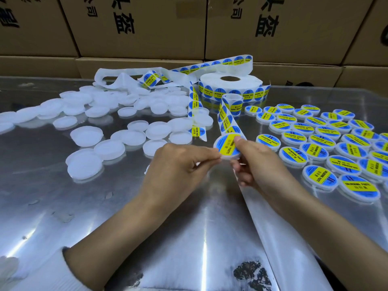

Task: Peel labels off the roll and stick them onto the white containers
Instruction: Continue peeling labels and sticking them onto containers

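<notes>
A small packing or labelling workshop, to judge by the stock. Brown shipping cartons (136,28) printed with large black characters are stacked as a wall across the top of the frame. Below them a reflective metal table (147,217) carries goods in bulk: plain white containers (88,135) heaped at the left, labelled containers (327,143) in rows at the right, and a big label roll (231,85) at upper centre.

One head-worn wide-angle view looks forward and down, close over the shiny metal table (63,206). Stacked brown cardboard boxes (147,28) close its far edge.
</notes>
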